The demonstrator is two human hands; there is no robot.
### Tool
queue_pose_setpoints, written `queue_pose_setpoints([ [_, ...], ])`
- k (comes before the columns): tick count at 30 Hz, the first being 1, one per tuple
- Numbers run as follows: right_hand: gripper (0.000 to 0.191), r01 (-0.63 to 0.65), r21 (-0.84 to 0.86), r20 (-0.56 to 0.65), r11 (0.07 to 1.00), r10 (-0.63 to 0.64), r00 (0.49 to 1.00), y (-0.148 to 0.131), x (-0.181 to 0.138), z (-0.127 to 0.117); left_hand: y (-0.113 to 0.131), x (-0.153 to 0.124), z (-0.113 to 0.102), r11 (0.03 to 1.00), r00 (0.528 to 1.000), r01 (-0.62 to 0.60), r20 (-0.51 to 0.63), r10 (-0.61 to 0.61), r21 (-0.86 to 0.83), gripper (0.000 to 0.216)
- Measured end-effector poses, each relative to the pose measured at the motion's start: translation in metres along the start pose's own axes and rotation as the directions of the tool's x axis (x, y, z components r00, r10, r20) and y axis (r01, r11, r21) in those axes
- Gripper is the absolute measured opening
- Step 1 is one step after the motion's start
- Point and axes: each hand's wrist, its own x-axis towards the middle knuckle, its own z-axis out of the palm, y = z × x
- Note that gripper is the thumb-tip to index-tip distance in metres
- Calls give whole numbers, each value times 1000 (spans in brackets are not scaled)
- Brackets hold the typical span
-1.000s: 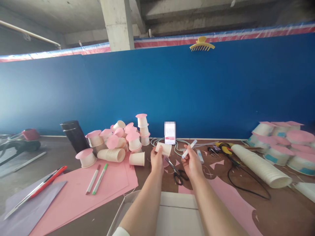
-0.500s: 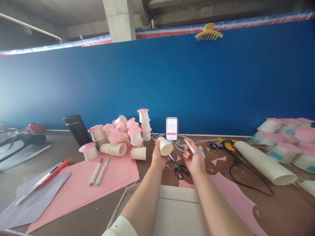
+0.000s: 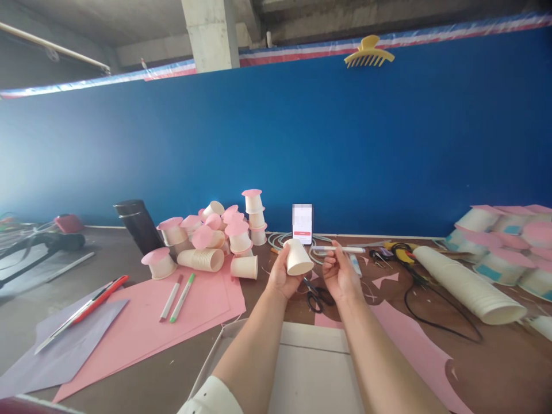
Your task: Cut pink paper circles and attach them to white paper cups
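My left hand (image 3: 283, 278) is closed around a white paper cup (image 3: 298, 259), held tilted with one end toward me. To its right, my right hand (image 3: 344, 280) pinches a slim white pen (image 3: 356, 250), which lies almost level and points toward the cup without clearly touching it. Black-handled scissors (image 3: 317, 296) rest on the table below and between my hands. Behind the cup stands a phone (image 3: 302, 224) with a lit screen, partly blurred.
Pink-topped cups (image 3: 237, 230) are piled at left-centre, and more cups (image 3: 502, 259) at the right. A long cup stack (image 3: 470, 284) lies beside a black cable. Pink sheets (image 3: 142, 328), a red utility knife (image 3: 99, 296), two markers and a black bottle (image 3: 138, 227) are on the left.
The pen has swung from slanting to nearly level, its left end now nearer the cup. My left hand has moved slightly right with the cup, which is turned more downward.
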Motion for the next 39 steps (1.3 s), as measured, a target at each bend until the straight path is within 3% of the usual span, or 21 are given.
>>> queue_pose_setpoints([
  [9, 30, -72, -164, -25, 984, 69, 997, 13, -3, 3, -5, -6, 6, 995, 990, 96, 101, -96, 9, 46],
  [19, 29, -36, -300, -89, 953, 10, 996, 20, -5, 7, -11, -1, 4, 997, 998, -54, 26, 53, 55, 42],
  [31, 31, -1, -269, -152, 963, -41, 988, 20, 1, 4, -22, 0, 12, 983, 993, -65, -84, 80, 169, 54],
  [39, 32, -49, -209, -178, 977, 12, 984, 23, 7, 4, -24, -8, 16, 968, 993, -115, 7, 116, 221, 54],
])
